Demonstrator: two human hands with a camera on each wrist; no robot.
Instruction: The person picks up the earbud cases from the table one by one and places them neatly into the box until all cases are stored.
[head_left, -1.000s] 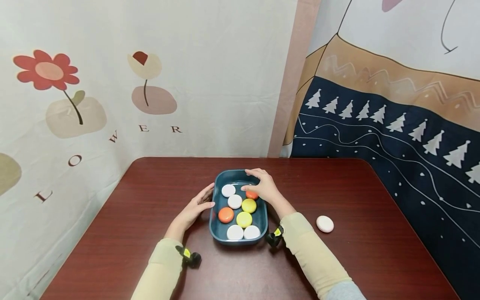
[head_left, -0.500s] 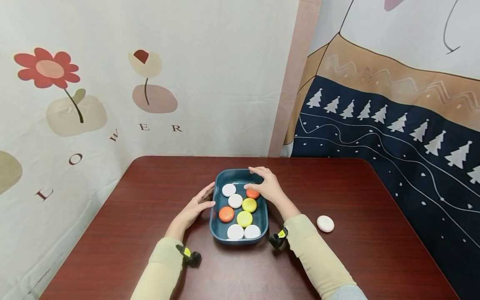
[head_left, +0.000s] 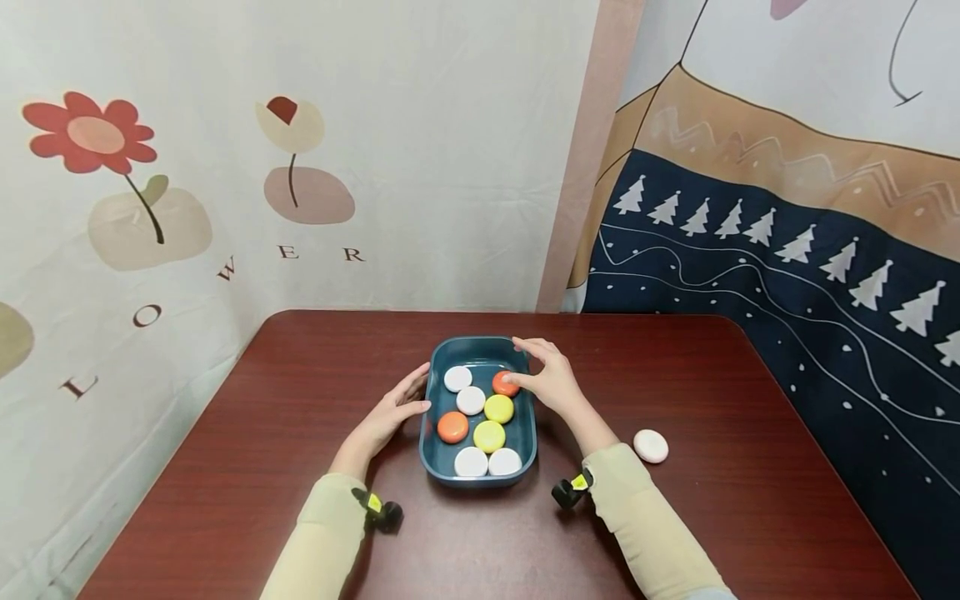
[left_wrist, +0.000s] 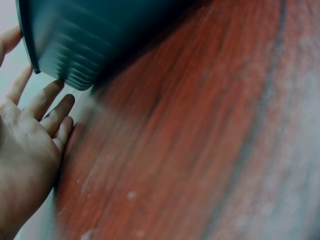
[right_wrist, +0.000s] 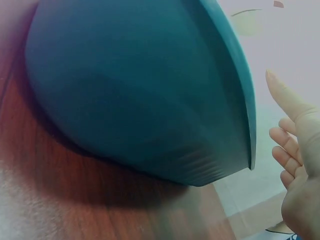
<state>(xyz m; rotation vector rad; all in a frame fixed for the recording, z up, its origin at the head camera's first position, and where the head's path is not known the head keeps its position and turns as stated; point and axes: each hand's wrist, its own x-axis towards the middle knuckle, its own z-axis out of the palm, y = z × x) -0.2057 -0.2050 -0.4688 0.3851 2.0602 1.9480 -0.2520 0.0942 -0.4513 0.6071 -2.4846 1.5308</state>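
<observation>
A dark teal rectangular tray [head_left: 478,482] holds several smooth round pieces: white pieces [head_left: 470,462], yellow pieces [head_left: 489,437] and two orange pieces [head_left: 452,427]. My left hand [head_left: 387,417] touches the tray's left side, thumb at the rim and fingers along the outer wall; the left wrist view shows its fingertips [left_wrist: 59,84] against that wall. At the right rim is my right hand [head_left: 556,379], holding nothing. Its thumb reaches over the rim and overlaps the far orange piece [head_left: 504,382] in the head view. The right wrist view has this hand [right_wrist: 302,155] beside the tray, thumb extended.
One loose white piece [head_left: 650,447] lies on the reddish-brown table [head_left: 720,517], to the right of the tray near the right sleeve. Printed cloth hangs behind the table, flowers [head_left: 96,133] on the left and white trees [head_left: 731,218] on the right.
My right hand has drawn back to the right from over the tray's far corner, uncovering more of the orange piece there. The left hand, tray and pieces stay as they were.
</observation>
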